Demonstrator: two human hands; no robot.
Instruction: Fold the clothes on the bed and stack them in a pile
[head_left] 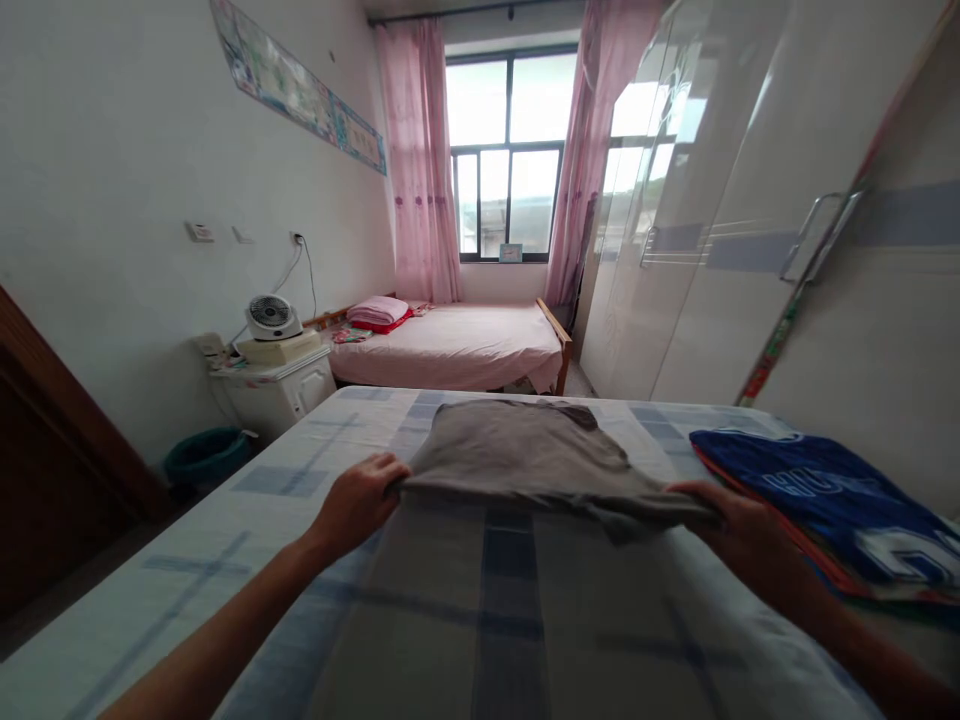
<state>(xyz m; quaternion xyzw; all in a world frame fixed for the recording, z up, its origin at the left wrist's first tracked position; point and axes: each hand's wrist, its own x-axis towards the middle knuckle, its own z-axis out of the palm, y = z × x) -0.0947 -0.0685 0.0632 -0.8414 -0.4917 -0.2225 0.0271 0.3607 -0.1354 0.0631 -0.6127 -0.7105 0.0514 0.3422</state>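
A grey-brown shirt (517, 450) is stretched out across the near bed, its near edge pulled taut between my two hands. My left hand (367, 492) is closed on the left corner of that edge. At the right end, my right hand (724, 515) grips the cloth, with some fabric bunched beside it. The far part of the shirt lies on the checked bedsheet (300, 520), and a darker patch shows near its far right. Close to my right hand lies a stack of folded jerseys (825, 500), a blue one with white lettering on top.
Beyond the near bed stands a second bed (465, 345) with pink bedding and a folded pink quilt (376, 310). A small fan (271, 317) sits on a white bedside cabinet (281, 385) at left, near a teal bin (206, 455). A glossy wardrobe (720, 200) lines the right side.
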